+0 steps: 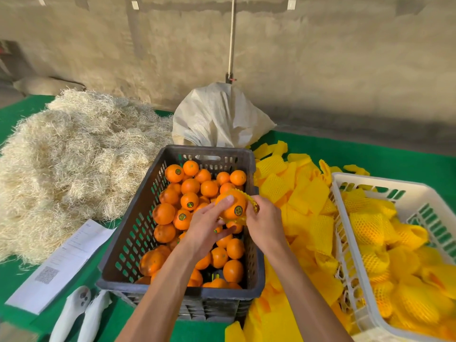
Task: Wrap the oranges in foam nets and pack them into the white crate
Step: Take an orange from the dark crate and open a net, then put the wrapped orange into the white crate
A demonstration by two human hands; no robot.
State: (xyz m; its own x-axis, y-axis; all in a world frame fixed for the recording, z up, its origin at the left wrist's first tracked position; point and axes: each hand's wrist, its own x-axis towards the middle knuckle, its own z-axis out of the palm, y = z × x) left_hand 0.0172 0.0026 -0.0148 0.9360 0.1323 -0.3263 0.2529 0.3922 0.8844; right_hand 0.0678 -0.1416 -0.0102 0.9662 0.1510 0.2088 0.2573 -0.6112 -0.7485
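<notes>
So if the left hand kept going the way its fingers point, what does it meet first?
The left hand already touches the orange it holds; beyond that, probably the dark crate, though depth is unclear.

You are standing in a fruit-packing shed: a bare, rough concrete wall (320,58) rises behind a green-covered surface (394,156) that carries a heap of straw padding (74,156), a dark crate (182,290) of stickered oranges (190,201), loose yellow foam nets (296,193), a woven sack (217,117) and a white crate (419,193) of wrapped fruit.

Dark crate (254,243) sits left of nets (306,213) and white crate (345,243).
</notes>
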